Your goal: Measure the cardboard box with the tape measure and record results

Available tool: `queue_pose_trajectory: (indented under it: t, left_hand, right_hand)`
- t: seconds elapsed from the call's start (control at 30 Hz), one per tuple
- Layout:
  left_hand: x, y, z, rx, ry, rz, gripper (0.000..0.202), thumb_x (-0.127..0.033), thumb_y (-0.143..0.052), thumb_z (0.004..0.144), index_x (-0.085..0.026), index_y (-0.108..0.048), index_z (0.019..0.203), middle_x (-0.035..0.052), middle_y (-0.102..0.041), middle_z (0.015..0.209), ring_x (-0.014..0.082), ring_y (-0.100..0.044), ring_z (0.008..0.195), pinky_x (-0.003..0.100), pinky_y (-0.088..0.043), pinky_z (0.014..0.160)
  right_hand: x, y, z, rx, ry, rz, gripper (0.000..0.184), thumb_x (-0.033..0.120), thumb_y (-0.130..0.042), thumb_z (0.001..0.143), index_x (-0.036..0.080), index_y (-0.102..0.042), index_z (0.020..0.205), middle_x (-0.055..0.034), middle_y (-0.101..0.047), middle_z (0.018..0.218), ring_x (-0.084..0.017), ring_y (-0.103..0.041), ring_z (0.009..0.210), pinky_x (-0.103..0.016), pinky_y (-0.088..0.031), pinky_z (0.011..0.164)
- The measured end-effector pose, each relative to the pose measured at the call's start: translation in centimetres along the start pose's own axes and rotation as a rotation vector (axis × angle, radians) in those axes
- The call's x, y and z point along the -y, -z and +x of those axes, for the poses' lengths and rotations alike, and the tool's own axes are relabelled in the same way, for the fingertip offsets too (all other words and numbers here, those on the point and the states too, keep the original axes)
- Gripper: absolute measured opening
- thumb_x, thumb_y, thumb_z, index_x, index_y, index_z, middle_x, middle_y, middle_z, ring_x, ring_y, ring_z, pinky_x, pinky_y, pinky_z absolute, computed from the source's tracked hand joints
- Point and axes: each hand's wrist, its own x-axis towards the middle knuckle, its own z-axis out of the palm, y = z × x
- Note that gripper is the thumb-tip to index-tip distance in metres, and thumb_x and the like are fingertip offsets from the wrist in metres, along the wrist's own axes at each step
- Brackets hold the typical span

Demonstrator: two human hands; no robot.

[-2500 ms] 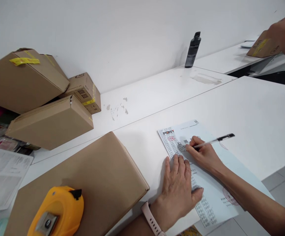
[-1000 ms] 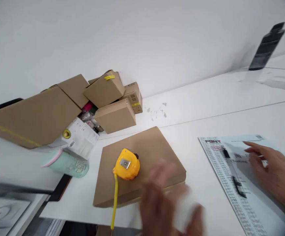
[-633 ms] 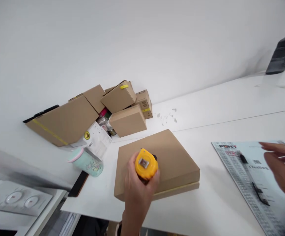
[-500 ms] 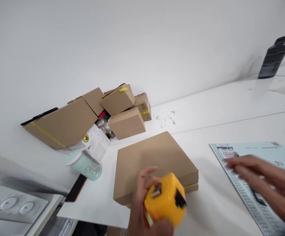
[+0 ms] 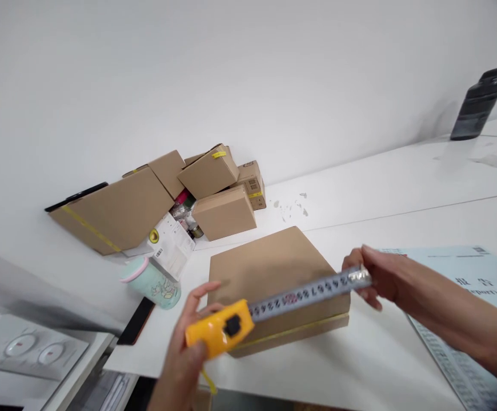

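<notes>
My left hand [image 5: 188,342] is wrapped round the case of a yellow tape measure [image 5: 218,331] with a black button, at the lower middle. From the case a silver blade [image 5: 304,295] with black numbers runs out to the right, tilted upward. My right hand [image 5: 366,274] grips the blade's far end by its metal tip, its fingers partly behind it. Beneath and behind the blade lies a flat closed cardboard box [image 5: 269,257] with yellow tape along its front side. Whether the blade touches the box, I cannot tell.
Several cardboard boxes [image 5: 227,214] are stacked against the wall at the back left. A mint tumbler [image 5: 154,282] stands at the table's left edge beside a dark flat object [image 5: 139,322]. On the right lie a pale-blue printed sheet [image 5: 449,265] and, farther back, a dark bottle [image 5: 477,105].
The blade has been drawn out of the tape measure. My left hand has moved left with the case, and my right hand has come left from over the sheet to the blade's end.
</notes>
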Motion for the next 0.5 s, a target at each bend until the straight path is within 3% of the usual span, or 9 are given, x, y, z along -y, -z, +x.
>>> queue_pose_trajectory:
  t: [0.1,0.23,0.37,0.5]
  left_hand:
    - [-1.5,4.1,1.4,-0.092,-0.006,0.022,0.076,-0.059,-0.083,0.065,-0.018,-0.063,0.125,0.0056,-0.074,0.083,0.0226,-0.065,0.067,0.03,-0.05,0.061]
    - [-1.8,7.9,3.5,-0.12,0.068,0.065,0.054,-0.05,-0.074,0.079,-0.013,-0.067,0.119,0.0112,-0.076,0.099,0.0249,-0.068,0.079,0.029,-0.052,0.062]
    - [-1.0,9.8,4.6,-0.098,0.097,0.067,0.049,-0.046,-0.071,0.082,-0.012,-0.07,0.117,0.0132,-0.076,0.102,0.0268,-0.069,0.081,0.029,-0.052,0.06]
    - [-0.1,10.4,5.0,-0.067,0.107,0.054,0.043,-0.047,-0.071,0.082,-0.012,-0.076,0.107,0.013,-0.077,0.093,0.0274,-0.07,0.078,0.029,-0.05,0.057]
  right_hand:
    - [-1.4,2.1,3.2,-0.057,-0.076,0.087,0.049,0.069,-0.061,0.086,0.023,-0.061,0.069,-0.0038,-0.053,0.07,-0.018,-0.046,0.063,-0.033,-0.048,0.056]
    - [-3.9,2.1,6.5,-0.093,-0.153,0.058,0.053,0.072,-0.068,0.079,0.021,-0.06,0.066,-0.0017,-0.051,0.07,-0.016,-0.044,0.064,-0.031,-0.045,0.056]
    - [-5.2,0.9,8.0,-0.105,-0.134,-0.033,0.057,0.074,-0.061,0.082,0.021,-0.058,0.064,-0.0017,-0.052,0.068,-0.016,-0.047,0.063,-0.032,-0.046,0.057]
    - [-4.7,-0.1,8.1,-0.122,-0.103,-0.192,0.055,0.073,-0.057,0.085,0.022,-0.057,0.066,-0.0026,-0.057,0.07,-0.019,-0.054,0.066,-0.032,-0.046,0.056]
